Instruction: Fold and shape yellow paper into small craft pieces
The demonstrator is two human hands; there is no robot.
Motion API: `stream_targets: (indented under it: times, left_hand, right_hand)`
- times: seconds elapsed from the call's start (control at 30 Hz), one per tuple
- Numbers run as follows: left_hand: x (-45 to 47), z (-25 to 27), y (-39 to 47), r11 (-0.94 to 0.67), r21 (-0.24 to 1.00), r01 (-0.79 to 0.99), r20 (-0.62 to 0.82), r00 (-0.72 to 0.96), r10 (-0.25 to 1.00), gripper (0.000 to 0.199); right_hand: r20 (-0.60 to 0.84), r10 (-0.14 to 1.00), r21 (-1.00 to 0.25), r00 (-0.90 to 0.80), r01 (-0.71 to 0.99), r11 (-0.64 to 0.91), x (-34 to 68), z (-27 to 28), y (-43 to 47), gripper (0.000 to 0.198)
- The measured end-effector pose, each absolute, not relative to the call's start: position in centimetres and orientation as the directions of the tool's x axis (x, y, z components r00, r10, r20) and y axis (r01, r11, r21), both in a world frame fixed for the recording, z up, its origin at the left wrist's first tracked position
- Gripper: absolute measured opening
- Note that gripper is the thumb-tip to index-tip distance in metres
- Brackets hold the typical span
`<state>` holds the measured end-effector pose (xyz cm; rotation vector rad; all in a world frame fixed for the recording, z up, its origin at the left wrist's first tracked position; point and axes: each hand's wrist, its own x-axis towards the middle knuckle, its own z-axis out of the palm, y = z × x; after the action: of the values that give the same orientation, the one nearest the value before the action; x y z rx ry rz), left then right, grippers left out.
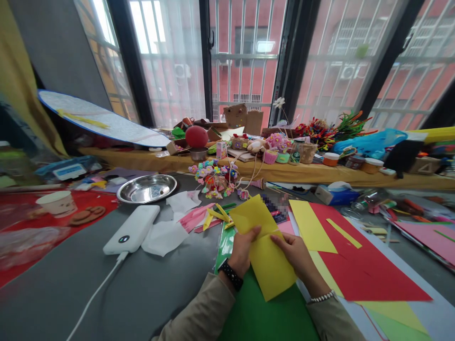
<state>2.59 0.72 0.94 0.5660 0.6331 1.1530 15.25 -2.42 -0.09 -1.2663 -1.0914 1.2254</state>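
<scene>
A yellow sheet of paper [273,270] with a crease or slit across its middle is held up between my two hands. My left hand [243,248] pinches it at the left edge, thumb on top. On the right side, my right hand [293,251] grips it between thumb and fingers near the crease. Fingers behind the sheet are hidden. Below lies a green sheet [245,308] on the grey table. Right of my hands, a yellow paper piece [313,227] and a thin yellow strip [344,233] rest on red paper [377,265].
A white power bank [133,229] with a cable lies at left, beside white tissues [165,237]. Behind are a steel plate [122,193], folded yellow strips [216,215] and small craft flowers [213,177]. A paper cup [57,203] stands far left. Crafts crowd the windowsill [305,171].
</scene>
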Motion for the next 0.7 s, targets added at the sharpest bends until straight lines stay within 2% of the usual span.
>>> stream_targets:
  times: [0.27, 0.5, 0.7]
  left_hand:
    - [2.5, 0.8, 0.9, 0.378, 0.667, -0.642, -0.212, 0.323, 0.922, 0.031]
    - [2.5, 0.9, 0.8, 0.354, 0.693, -0.627, -0.173, 0.332, 0.927, 0.030]
    - [2.4, 0.9, 0.8, 0.337, 0.709, -0.620, -0.138, 0.347, 0.928, 0.030]
  right_hand:
    - [-0.089, 0.992, -0.996, 0.090, -0.021, -0.087, 15.3, -0.3, -2.2, 0.033]
    - [-0.169, 0.985, -0.951, -0.034, -0.257, -0.172, 15.3, 0.3, -2.6, 0.028]
    - [-0.144, 0.984, -0.934, -0.100, -0.315, -0.169, 15.3, 0.7, -2.8, 0.026]
